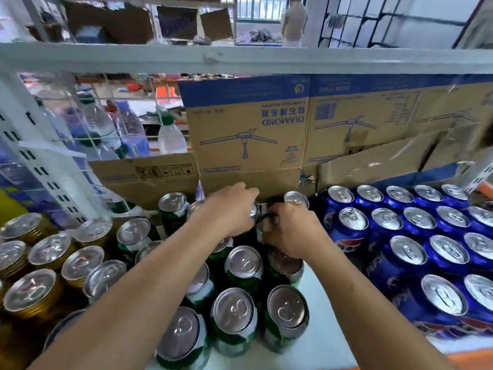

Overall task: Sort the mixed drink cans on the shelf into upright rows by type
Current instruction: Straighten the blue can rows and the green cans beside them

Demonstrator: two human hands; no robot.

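Note:
Upright green cans (244, 265) fill the middle of the white shelf (325, 327), in rows running back toward the cardboard. Gold cans (32, 292) stand on the left and blue Pepsi cans (408, 252) in rows on the right. My left hand (232, 209) curls over the top of a dark can (254, 209) at the back of the green group. Just right of it, my right hand (289, 231) grips another can whose body is hidden by the fingers. A silver can top (296, 199) shows behind my right hand.
Cardboard boxes (248, 140) line the back of the shelf. Water bottles (170, 134) stand behind a white wire grid at the back left. A white shelf beam (240, 58) crosses overhead. A perforated white upright (45, 172) stands on the left.

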